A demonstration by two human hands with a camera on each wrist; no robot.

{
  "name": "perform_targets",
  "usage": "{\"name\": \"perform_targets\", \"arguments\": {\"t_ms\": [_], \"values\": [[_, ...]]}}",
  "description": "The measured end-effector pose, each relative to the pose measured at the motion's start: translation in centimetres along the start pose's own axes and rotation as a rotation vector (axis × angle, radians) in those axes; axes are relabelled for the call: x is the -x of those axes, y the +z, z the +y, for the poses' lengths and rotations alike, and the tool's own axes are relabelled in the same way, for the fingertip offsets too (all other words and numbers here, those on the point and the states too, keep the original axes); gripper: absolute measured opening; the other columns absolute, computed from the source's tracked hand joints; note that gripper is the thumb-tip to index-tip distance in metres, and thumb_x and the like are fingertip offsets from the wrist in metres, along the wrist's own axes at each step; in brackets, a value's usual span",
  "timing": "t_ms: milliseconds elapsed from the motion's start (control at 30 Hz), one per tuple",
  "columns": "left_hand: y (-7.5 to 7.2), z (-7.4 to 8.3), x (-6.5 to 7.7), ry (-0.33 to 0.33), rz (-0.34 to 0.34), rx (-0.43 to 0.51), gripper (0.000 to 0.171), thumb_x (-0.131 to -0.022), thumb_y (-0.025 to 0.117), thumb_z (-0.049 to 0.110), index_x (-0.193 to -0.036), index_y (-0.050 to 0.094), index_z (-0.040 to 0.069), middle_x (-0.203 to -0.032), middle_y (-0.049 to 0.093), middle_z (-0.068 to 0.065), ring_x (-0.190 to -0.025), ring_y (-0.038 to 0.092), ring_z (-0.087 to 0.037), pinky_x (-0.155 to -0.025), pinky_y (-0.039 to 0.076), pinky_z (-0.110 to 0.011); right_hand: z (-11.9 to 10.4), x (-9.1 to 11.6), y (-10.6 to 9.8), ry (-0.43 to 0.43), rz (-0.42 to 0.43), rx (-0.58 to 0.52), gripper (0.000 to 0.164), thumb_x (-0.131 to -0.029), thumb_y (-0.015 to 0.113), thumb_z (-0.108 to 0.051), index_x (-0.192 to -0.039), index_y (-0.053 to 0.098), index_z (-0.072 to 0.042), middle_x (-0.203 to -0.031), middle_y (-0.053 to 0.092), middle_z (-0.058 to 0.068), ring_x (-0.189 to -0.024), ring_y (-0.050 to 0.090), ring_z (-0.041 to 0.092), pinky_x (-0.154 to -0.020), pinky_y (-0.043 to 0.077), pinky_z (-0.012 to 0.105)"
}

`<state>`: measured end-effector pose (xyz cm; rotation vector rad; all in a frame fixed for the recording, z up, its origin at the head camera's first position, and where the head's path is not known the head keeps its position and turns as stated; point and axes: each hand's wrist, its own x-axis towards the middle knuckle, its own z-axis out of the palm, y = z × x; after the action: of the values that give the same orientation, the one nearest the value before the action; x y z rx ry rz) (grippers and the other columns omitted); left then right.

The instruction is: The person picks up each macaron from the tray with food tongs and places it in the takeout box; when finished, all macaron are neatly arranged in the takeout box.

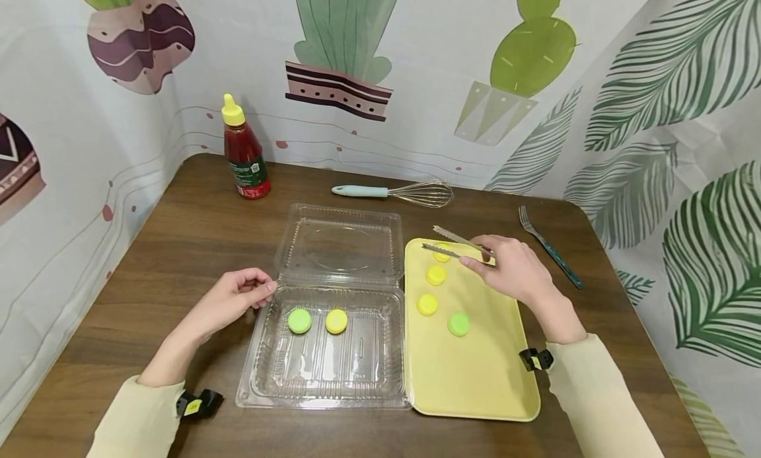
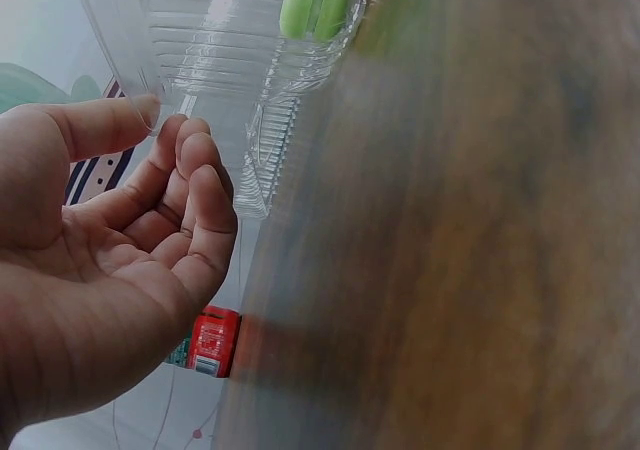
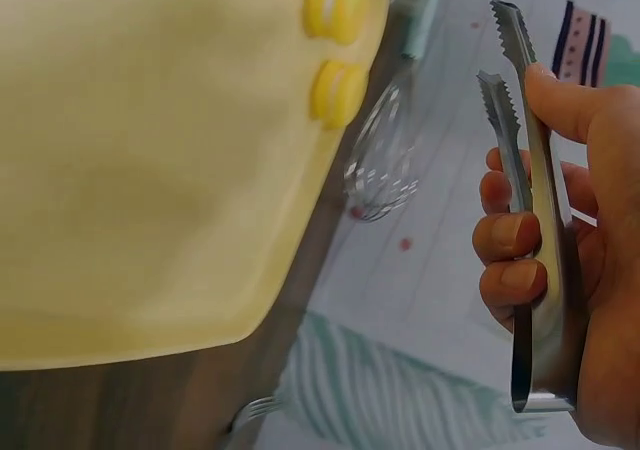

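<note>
My left hand (image 1: 238, 298) pinches the left rim of a clear plastic clamshell container (image 2: 215, 45) between thumb and fingertips, near its hinge. The container lies open; a green macaron (image 1: 299, 321) and a yellow macaron (image 1: 336, 321) sit in its base. In my right hand (image 1: 516, 266) are metal tongs (image 3: 545, 210), their serrated tips apart with nothing between them. They hover above the far end of a yellow tray (image 1: 475, 385). Three yellow macarons (image 1: 427, 305) and one green macaron (image 1: 458, 324) lie on that tray; the tongs partly cover the farthest yellow one.
Behind the container lies a whisk (image 1: 392, 191) with a pale blue handle. A red sauce bottle (image 1: 246, 157) with a yellow cap stands at the back left. To the right of the tray rests a fork (image 1: 549, 246). A patterned cloth (image 1: 428, 61) hangs behind the wooden table (image 1: 148, 273).
</note>
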<state>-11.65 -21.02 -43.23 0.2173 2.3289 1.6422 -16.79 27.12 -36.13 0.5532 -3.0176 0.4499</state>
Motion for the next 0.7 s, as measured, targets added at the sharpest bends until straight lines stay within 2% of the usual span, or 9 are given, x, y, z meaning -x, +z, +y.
{"name": "perform_targets", "arguments": {"t_ms": [267,700], "values": [[0.0,-0.1,-0.1,-0.001,0.001,-0.008,0.023,-0.099,0.063,0.018,-0.102,0.063,-0.004,-0.082,0.063,-0.01,-0.074,0.059,-0.02,-0.056,0.05,-0.031,2.2,0.0,1.0,0.065,-0.039,0.001,0.046,-0.094,0.067,-0.048,-0.115,0.069,-0.008,-0.079,0.058,-0.001,-0.05,0.038,0.014,-0.047,0.032,0.032],[0.0,-0.1,0.0,0.003,-0.002,0.002,0.022,-0.099,0.063,0.017,-0.102,0.063,-0.005,-0.082,0.063,-0.01,-0.073,0.059,-0.022,-0.056,0.051,-0.032,3.8,0.1,2.0,0.078,-0.087,0.019,0.047,-0.095,0.066,-0.046,-0.118,0.068,-0.004,-0.073,0.054,0.0,-0.049,0.039,0.013,-0.049,0.031,0.031]]}}
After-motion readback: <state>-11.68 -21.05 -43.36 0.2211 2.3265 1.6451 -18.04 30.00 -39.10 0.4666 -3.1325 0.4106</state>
